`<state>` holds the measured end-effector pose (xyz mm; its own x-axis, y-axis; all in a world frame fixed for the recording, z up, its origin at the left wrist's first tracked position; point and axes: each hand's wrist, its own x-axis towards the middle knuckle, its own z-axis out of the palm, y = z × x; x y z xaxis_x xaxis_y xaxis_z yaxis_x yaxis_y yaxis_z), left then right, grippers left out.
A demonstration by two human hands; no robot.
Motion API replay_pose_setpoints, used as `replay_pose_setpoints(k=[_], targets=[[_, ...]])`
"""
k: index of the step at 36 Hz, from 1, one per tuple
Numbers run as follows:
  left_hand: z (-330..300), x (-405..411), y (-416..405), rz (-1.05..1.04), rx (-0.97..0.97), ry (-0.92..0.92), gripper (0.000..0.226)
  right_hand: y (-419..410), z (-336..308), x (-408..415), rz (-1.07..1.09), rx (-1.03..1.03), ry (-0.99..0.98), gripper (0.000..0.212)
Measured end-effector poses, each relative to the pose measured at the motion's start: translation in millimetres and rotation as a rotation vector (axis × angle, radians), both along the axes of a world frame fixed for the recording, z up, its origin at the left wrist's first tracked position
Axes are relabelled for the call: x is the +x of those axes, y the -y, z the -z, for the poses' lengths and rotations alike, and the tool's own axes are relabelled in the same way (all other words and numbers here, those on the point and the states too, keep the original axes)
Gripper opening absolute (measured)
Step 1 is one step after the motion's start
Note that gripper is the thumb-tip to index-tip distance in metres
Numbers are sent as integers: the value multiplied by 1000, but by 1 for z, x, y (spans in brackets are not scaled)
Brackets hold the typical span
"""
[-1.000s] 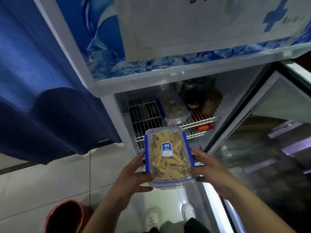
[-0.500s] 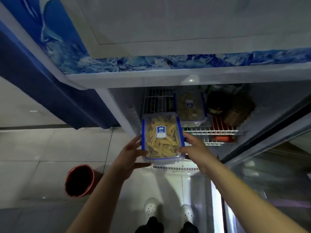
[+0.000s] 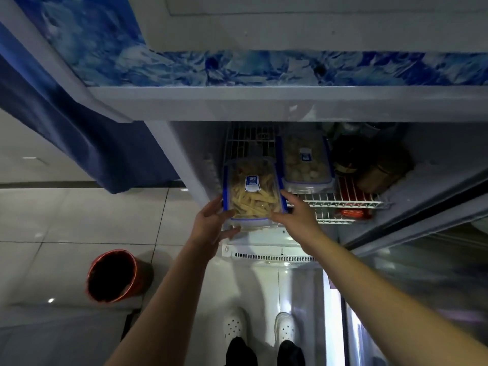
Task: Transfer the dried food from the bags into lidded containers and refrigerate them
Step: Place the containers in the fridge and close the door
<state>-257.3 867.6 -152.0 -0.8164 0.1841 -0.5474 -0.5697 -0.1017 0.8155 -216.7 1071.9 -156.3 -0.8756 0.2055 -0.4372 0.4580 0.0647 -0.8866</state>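
At the centre of the frame both hands hold one lidded container [image 3: 252,192] of pale dried strips at the front edge of the fridge's wire shelf [image 3: 343,203]. The left hand [image 3: 211,224] curls its fingers round the container's lower left corner, thumb on the lid; the right hand [image 3: 295,215] grips the right side, thumb against the blue clip. The container's long axis runs from the person into the fridge, lid and label facing the camera.

The shelf's left part behind the container is bare wire, between the fridge's left inner wall [image 3: 190,170] and a second container [image 3: 305,161] of rounder pale pieces, which lies parallel just to the right. Two containers in all. Right of the second one stand dark jars [image 3: 380,167]; their number is unclear in the shadow. A red packet [image 3: 352,213] lies under the shelf's right end.

The open fridge door [image 3: 422,273] fills the lower right. One red bucket [image 3: 113,276] stands on the tiled floor at lower left, and two white shoes [image 3: 235,326] show at the bottom.
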Motion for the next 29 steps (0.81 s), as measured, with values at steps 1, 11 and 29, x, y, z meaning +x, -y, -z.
replay_pose_setpoints(k=[1, 11, 29], targets=[[1, -1, -1, -12, -8, 0, 43, 0, 0, 0, -3, 0, -7, 74], [10, -16, -20, -167, -27, -49, 44, 7, 19, -20, -76, 288, -139, 58], [67, 27, -23, 616, -1343, -787, 105, 21, 71, 9, -515, 1182, -243, 94]])
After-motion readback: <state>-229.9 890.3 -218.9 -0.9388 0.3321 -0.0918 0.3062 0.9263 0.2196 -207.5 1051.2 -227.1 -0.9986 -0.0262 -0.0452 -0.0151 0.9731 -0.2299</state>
